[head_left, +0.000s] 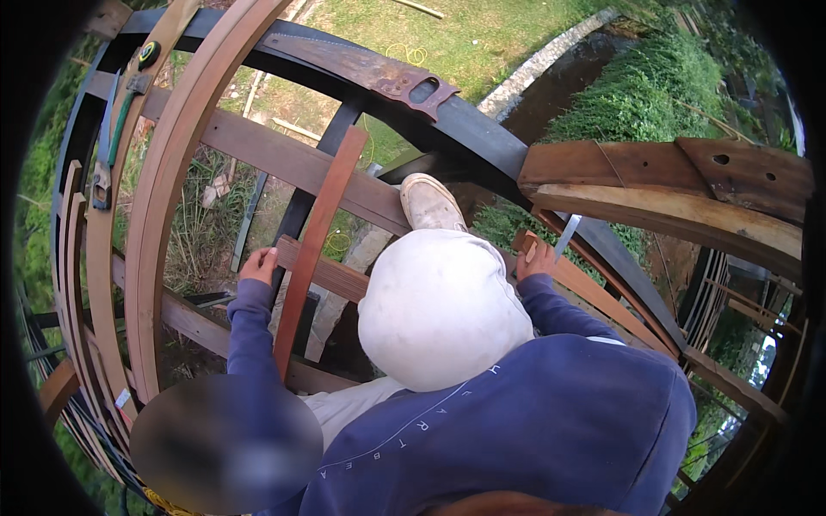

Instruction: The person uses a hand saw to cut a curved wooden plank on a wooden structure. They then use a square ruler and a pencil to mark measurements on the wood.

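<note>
My left hand (pixel 258 265) is closed at the end of a short reddish-brown wooden board (pixel 331 273), its fingertips against the board's end. That board runs right until my raised knee in light trousers hides it. A narrow red-brown batten (pixel 323 241) crosses over it. My right hand (pixel 535 258) is closed around a small wooden block or board end (pixel 523 241) to the right of the knee. Beside its fingers a flat silver metal strip (pixel 568 236) sticks up; whether the hand grips it is not clear. Below that hand, an orange-brown board (pixel 585 288) slopes down to the right.
A rusty handsaw (pixel 404 89) lies on the dark curved beam (pixel 482 129). Another handsaw (pixel 101 185), a hammer (pixel 129 99) and a tape measure (pixel 149 56) rest on the left plank. My shoe (pixel 430 202) stands on a crossbeam; gaps show ground and water far below. Thick timber (pixel 662 172) juts in right.
</note>
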`<act>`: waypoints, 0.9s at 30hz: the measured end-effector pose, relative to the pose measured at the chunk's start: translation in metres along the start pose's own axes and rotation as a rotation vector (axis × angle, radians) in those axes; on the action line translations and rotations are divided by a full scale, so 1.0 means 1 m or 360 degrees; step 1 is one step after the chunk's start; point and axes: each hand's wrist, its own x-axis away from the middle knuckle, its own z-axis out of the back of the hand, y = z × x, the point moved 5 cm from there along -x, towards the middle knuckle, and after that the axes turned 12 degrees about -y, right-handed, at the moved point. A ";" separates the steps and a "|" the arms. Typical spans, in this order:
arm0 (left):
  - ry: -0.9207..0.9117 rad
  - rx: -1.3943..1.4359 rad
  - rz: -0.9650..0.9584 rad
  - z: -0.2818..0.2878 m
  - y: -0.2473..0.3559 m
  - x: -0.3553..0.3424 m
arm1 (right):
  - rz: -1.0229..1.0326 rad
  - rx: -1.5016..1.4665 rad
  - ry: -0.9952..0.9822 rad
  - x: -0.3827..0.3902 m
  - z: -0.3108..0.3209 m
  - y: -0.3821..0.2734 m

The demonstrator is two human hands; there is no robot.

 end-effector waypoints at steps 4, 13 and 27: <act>-0.0026 -0.0122 -0.0133 -0.044 0.052 0.012 | 0.1207 -0.0201 0.0065 -0.060 0.003 -0.168; 0.0523 -0.0872 0.0003 -0.096 0.103 0.011 | 0.1680 0.0794 -0.0133 -0.205 0.025 -0.340; 0.0043 -0.0579 0.0267 -0.020 0.064 -0.035 | 0.1909 -0.0578 -0.0439 -0.162 0.060 -0.378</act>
